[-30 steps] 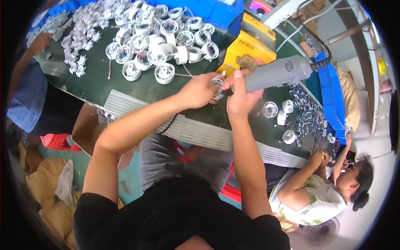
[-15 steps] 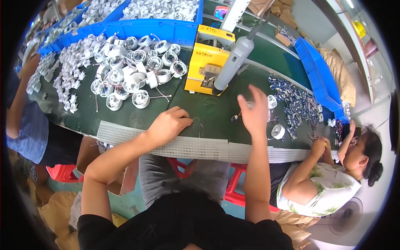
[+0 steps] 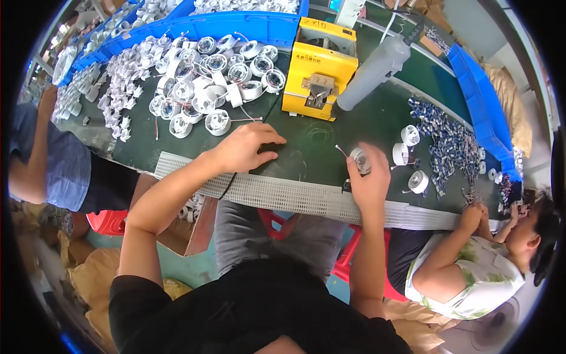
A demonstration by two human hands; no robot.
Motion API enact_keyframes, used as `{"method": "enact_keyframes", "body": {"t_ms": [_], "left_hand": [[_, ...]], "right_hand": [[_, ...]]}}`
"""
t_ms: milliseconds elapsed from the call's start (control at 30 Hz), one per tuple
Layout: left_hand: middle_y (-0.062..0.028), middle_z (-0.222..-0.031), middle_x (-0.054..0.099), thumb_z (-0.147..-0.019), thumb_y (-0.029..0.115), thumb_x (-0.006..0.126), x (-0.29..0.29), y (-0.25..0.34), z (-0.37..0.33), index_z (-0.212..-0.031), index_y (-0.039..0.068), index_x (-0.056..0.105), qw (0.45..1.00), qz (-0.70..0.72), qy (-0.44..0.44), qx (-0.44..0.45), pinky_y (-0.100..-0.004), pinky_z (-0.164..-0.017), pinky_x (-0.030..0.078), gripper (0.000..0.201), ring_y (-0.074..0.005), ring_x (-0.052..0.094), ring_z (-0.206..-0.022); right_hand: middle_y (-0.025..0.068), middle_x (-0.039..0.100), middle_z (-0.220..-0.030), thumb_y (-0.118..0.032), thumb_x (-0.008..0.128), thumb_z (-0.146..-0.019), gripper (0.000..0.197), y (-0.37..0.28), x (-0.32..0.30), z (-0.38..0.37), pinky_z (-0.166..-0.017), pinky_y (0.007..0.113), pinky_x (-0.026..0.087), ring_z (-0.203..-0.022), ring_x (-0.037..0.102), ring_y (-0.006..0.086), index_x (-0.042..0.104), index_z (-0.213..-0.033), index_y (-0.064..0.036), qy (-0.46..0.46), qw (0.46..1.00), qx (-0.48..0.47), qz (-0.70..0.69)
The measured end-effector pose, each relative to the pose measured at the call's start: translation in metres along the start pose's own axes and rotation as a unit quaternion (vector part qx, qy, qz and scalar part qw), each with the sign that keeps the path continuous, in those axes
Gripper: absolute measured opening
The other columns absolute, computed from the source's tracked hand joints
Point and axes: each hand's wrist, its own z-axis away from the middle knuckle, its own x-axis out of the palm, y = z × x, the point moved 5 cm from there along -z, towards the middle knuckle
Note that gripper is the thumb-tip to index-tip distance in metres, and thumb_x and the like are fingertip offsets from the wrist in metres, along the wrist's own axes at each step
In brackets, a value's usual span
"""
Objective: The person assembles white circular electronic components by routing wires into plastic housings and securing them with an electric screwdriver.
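A small round white housing [image 3: 360, 160] with a clear inside and a thin wire is gripped by my right hand [image 3: 372, 180], just above the dark green table near its front edge. My left hand [image 3: 247, 147] rests by the edge with thumb and fingers apart and nothing between them. Between and beyond my hands stands a yellow screw feeder [image 3: 318, 74]. A grey electric screwdriver [image 3: 374, 74] hangs tilted at its right side. Several similar white housings [image 3: 218, 122] are piled at the left of the feeder. A few more, such as one housing [image 3: 418, 182], lie right of my right hand.
Loose white plastic parts [image 3: 121, 88] spread at the far left, before a blue bin [image 3: 236, 29]. A heap of small wired parts [image 3: 445, 141] lies at the right, by another blue bin [image 3: 480, 100]. Co-workers sit on both sides. White mesh strip [image 3: 283, 192] lines the front edge.
My right hand has closed on the round housing and drawn it nearer. My left hand's fingers have spread. The screwdriver has swung to the right of the feeder, and the whole view has shifted.
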Motion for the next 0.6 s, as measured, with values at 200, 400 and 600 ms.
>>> {"method": "enact_keyframes", "body": {"t_ms": [200, 400, 600], "left_hand": [[-0.0138, -0.101, 0.064, -0.079, 0.008, 0.070, -0.022, 0.005, 0.011, -0.105, 0.003, 0.068, 0.999, -0.021, 0.015, -0.024, -0.0401, -0.084, 0.050, 0.026, -0.0321, 0.062, -0.097], [-0.0117, -0.098, 0.065, -0.082, 0.007, 0.068, -0.038, -0.002, 0.041, -0.102, 0.002, 0.069, 0.992, -0.038, 0.083, -0.087, -0.0367, -0.074, 0.052, 0.021, -0.0294, 0.064, -0.083], [-0.0097, -0.090, 0.065, -0.076, 0.003, 0.074, -0.043, 0.005, 0.059, -0.095, 0.004, 0.071, 0.992, -0.030, 0.085, -0.083, -0.0314, -0.068, 0.052, 0.020, -0.0229, 0.065, -0.075]], "right_hand": [[0.0131, 0.064, -0.112, -0.015, 0.073, -0.079, 0.036, -0.002, -0.001, 0.018, -0.089, 0.041, 0.048, -0.104, 0.059, 0.0328, 0.064, -0.112, -0.0041, 0.035, 0.998, -0.006, -0.048], [0.0147, 0.065, -0.109, -0.011, 0.073, -0.078, 0.034, -0.012, -0.003, 0.027, -0.084, 0.039, 0.051, -0.099, 0.063, 0.0316, 0.066, -0.109, -0.0022, 0.037, 0.994, -0.032, -0.096], [0.0169, 0.065, -0.108, -0.010, 0.073, -0.078, 0.034, -0.012, -0.004, 0.027, -0.082, 0.037, 0.052, -0.095, 0.065, 0.0312, 0.065, -0.110, 0.0000, 0.016, 0.994, -0.020, -0.104]]}}
